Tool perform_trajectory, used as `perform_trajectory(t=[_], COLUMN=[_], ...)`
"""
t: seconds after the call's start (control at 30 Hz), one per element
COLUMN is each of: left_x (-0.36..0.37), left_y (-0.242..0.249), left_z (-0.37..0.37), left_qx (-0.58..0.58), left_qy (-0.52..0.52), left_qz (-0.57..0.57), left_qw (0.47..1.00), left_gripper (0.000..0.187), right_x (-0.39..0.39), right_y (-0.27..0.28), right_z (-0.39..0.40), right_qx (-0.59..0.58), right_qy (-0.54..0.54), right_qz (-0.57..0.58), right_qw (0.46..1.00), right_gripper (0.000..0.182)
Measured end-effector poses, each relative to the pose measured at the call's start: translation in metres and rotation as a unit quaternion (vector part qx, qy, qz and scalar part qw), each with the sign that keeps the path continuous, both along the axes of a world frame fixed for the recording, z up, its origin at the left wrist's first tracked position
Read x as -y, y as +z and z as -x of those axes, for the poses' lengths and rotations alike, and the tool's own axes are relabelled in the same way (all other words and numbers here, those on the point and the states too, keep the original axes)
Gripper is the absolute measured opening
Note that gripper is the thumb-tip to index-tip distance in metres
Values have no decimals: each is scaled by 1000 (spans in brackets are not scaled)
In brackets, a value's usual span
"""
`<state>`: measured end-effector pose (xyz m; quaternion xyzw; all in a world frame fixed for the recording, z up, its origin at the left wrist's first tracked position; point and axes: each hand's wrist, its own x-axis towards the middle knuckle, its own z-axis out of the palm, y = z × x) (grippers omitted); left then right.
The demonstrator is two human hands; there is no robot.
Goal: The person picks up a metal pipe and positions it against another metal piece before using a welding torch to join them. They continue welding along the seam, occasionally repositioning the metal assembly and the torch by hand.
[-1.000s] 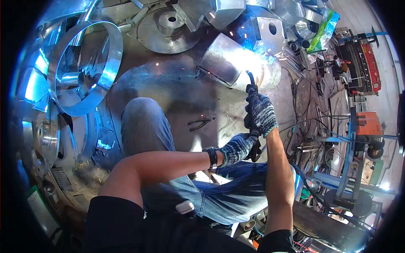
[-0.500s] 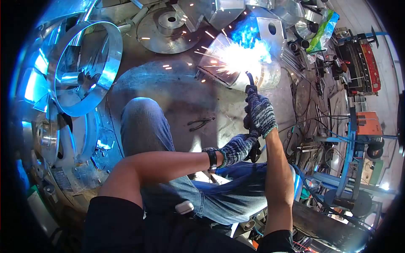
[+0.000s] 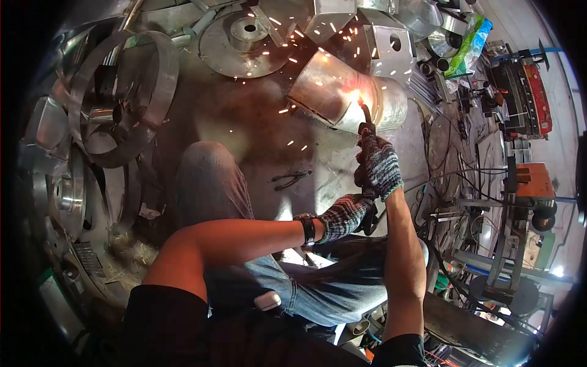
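Note:
A black welding torch [image 3: 365, 127] is held in both my gloved hands. My right hand [image 3: 383, 166] is closed round its handle near the neck. Lower down, my left hand [image 3: 343, 218] is wrapped round the rear part of the handle; some of its fingers are hidden. The torch's bent neck points at a bright orange glow on a metal pipe piece [image 3: 319, 92], close to the ring-shaped seam on its right. Sparks fly above and to the left of the pipe. Pliers [image 3: 292, 179] lie on the floor left of my hands.
A large metal ring [image 3: 164, 73] stands at the left, and a round flanged disc [image 3: 214, 52] lies at the back. A box-shaped metal part [image 3: 380, 56] sits behind the pipe. Cables and an orange machine [image 3: 534, 180] are on the right. My bent knee [image 3: 211, 165] is left of centre.
The intense blue-white arc has dimmed to a small orange glow, and the blue light on the surroundings is gone. Sparks are more scattered. My hands and the torch have hardly moved.

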<state>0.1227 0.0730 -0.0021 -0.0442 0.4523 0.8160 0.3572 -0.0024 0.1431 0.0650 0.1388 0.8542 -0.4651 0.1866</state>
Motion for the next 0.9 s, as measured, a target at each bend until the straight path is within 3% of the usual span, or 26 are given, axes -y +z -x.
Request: perform_trajectory(t=[0.03, 0.1, 0.17, 0.27, 0.47, 0.53, 0.8, 0.9], left_x=[-9, -12, 7, 12, 10, 9, 8, 8], left_y=[-13, -17, 13, 22, 19, 19, 17, 19], left_z=[0, -2, -2, -2, -2, -4, -3, -4], left_qx=[-34, -67, 40, 62, 56, 54, 50, 58], left_qy=[7, 13, 2, 1, 10, 18, 21, 13], left_qz=[38, 76, -44, -58, -48, -48, -61, -50], left_qw=[999, 995, 998, 996, 997, 997, 997, 997], left_gripper=[42, 42, 43, 41, 38, 39, 45, 44], right_x=[0, 4, 8, 8, -1, 9, 12, -3], right_y=[-4, 11, 19, 17, 4, 17, 20, -2], right_z=[0, -2, -2, -2, 1, -5, -4, 5], right_qx=[-47, -24, -3, 34, -5, 40, 34, 6], right_qy=[18, 37, 55, 21, 48, -3, 10, 49], right_qz=[9, -23, -55, -45, -30, -7, -34, -50], right_qw=[999, 999, 997, 998, 998, 999, 999, 998], right_gripper=[63, 63, 63, 63, 61, 60, 56, 55])
